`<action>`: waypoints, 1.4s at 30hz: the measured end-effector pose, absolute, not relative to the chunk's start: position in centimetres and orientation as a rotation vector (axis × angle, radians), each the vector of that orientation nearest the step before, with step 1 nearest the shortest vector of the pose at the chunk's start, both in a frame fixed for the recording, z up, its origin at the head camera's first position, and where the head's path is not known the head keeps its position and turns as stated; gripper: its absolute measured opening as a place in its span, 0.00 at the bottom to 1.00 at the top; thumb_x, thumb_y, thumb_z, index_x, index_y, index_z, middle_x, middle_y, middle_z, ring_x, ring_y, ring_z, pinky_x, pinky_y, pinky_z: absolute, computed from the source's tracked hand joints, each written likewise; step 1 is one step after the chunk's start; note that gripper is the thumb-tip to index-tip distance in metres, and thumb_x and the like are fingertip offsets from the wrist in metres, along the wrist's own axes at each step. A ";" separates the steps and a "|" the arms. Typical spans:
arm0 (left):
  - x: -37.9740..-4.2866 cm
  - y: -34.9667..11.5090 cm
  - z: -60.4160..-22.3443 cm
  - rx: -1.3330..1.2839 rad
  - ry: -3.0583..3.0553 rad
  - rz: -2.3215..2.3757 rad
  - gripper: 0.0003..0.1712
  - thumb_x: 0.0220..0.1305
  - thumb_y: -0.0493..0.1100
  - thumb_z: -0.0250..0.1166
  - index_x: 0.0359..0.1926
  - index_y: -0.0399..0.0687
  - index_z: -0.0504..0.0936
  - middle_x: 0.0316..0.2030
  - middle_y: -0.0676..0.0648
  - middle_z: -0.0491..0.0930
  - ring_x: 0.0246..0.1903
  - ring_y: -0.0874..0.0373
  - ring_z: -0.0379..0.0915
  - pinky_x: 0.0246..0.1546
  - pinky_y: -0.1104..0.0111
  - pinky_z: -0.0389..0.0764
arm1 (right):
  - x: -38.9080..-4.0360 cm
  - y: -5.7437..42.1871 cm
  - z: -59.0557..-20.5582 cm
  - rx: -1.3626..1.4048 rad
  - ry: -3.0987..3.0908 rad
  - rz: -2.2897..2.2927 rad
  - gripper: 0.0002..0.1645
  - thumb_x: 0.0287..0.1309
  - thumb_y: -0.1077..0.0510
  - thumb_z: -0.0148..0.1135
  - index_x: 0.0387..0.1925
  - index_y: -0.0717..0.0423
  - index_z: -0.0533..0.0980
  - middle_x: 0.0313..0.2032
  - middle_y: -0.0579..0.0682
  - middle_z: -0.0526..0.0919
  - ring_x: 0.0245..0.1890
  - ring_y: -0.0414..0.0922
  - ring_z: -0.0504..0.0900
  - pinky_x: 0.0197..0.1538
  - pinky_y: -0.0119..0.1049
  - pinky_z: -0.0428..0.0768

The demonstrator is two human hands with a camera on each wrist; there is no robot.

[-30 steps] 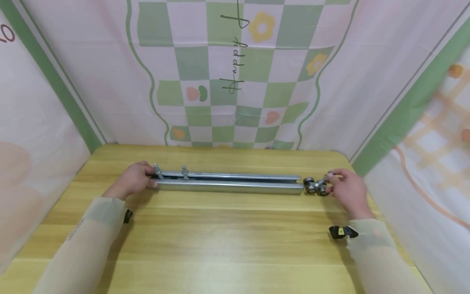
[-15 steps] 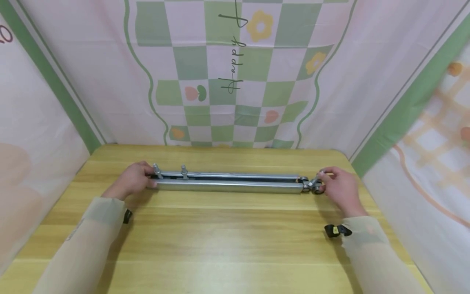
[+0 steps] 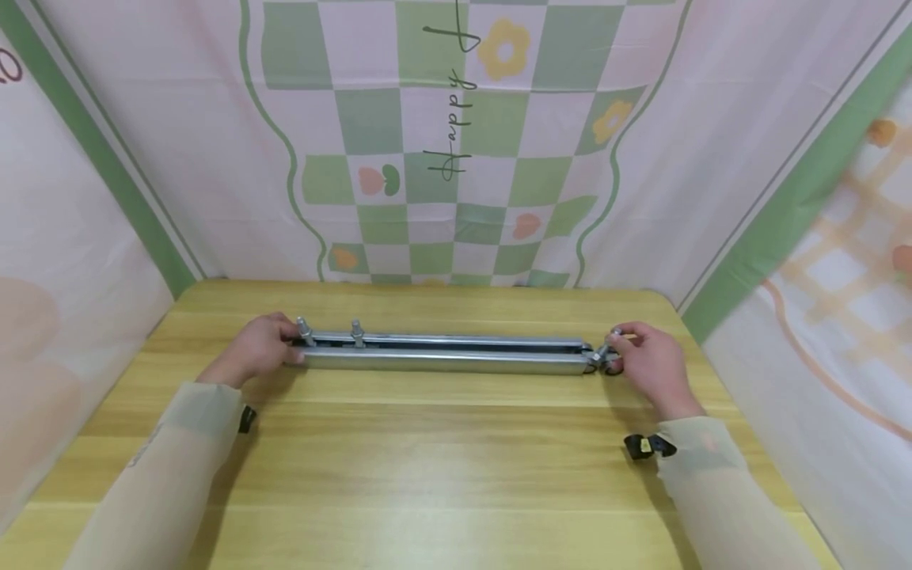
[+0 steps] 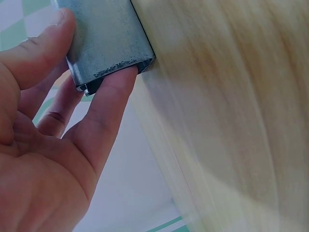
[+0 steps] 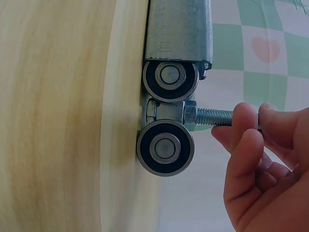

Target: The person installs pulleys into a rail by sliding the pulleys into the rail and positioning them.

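A long metal channel track (image 3: 442,362) lies across the wooden table with its slot facing up. My left hand (image 3: 262,345) grips its left end; in the left wrist view the thumb lies along the track's side (image 4: 108,38) and one finger reaches into the open end. My right hand (image 3: 654,366) pinches the threaded bolt (image 5: 215,116) of a roller trolley (image 5: 165,148). The trolley's leading wheel (image 5: 170,77) is partly inside the track's right end, while the other wheel is outside. Two bolts (image 3: 358,332) stand up from the slot near the left end.
The wooden table (image 3: 442,467) extends in front of the track. A patterned cloth (image 3: 456,142) hangs behind it, and cloth walls (image 3: 78,206) rise on both sides. A black wrist camera (image 3: 650,446) sits below the right hand.
My right hand has moved left with the roller trolley, from just outside the track until its leading wheel entered the right end. My left hand has stayed at the left end.
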State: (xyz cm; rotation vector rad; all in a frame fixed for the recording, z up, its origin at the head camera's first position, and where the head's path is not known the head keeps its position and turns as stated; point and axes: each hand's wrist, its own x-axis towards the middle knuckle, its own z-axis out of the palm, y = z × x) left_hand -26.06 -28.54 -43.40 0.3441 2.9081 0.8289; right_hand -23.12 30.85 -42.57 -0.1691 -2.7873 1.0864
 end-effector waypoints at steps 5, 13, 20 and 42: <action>-26.1 -28.5 -43.4 0.343 2.910 0.823 0.20 0.55 0.38 0.73 0.48 0.32 0.85 0.46 0.38 0.79 0.47 0.39 0.73 0.52 0.43 0.72 | -23.1 30.9 -42.8 -0.174 -2.786 1.096 0.23 0.72 0.46 0.56 0.55 0.59 0.78 0.38 0.60 0.85 0.29 0.50 0.85 0.23 0.36 0.75; -26.2 -28.4 -43.3 0.321 2.903 0.815 0.18 0.56 0.37 0.73 0.47 0.33 0.85 0.47 0.38 0.78 0.48 0.39 0.73 0.51 0.44 0.73 | -23.3 30.6 -42.9 -0.161 -2.774 1.098 0.25 0.71 0.44 0.56 0.57 0.58 0.78 0.38 0.59 0.86 0.28 0.50 0.85 0.26 0.36 0.76; -26.2 -28.4 -43.2 0.336 2.911 0.804 0.19 0.56 0.38 0.73 0.48 0.32 0.85 0.47 0.38 0.79 0.48 0.39 0.73 0.51 0.44 0.73 | -23.3 30.4 -42.3 -0.113 -2.833 1.132 0.27 0.71 0.43 0.55 0.58 0.59 0.76 0.41 0.61 0.85 0.30 0.53 0.86 0.28 0.39 0.80; -26.1 -28.4 -43.1 0.354 2.912 0.802 0.18 0.57 0.38 0.72 0.47 0.31 0.85 0.47 0.37 0.79 0.48 0.39 0.73 0.53 0.44 0.71 | -23.4 28.8 -40.8 0.013 -2.834 0.829 0.23 0.72 0.46 0.54 0.48 0.60 0.81 0.45 0.61 0.84 0.43 0.57 0.80 0.45 0.55 0.76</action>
